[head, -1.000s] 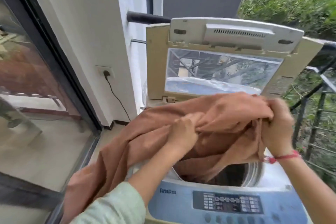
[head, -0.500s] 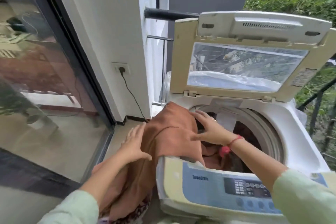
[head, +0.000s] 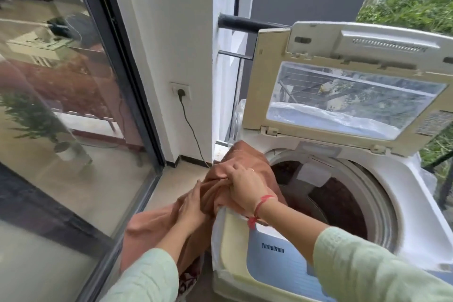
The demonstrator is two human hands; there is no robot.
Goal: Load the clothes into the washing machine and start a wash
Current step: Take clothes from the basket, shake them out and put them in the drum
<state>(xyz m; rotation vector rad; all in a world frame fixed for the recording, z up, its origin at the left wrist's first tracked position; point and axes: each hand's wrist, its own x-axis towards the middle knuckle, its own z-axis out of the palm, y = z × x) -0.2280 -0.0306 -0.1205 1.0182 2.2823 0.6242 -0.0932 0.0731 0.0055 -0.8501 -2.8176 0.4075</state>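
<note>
As right hand grips the brown cloth, left hand flat on it, the balcony washer stands open.

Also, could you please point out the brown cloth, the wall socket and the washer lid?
brown cloth [head: 245, 154]: head view, fold over rim.
wall socket [head: 180, 86]: head view, its faceplate.
washer lid [head: 266, 81]: head view, left frame.

Top-load washing machine, white body, blue front panel, lid standing open. Brown cloth bunched over the tub's front-left rim, one end inside the drum, the rest hanging down outside the left side.
</note>
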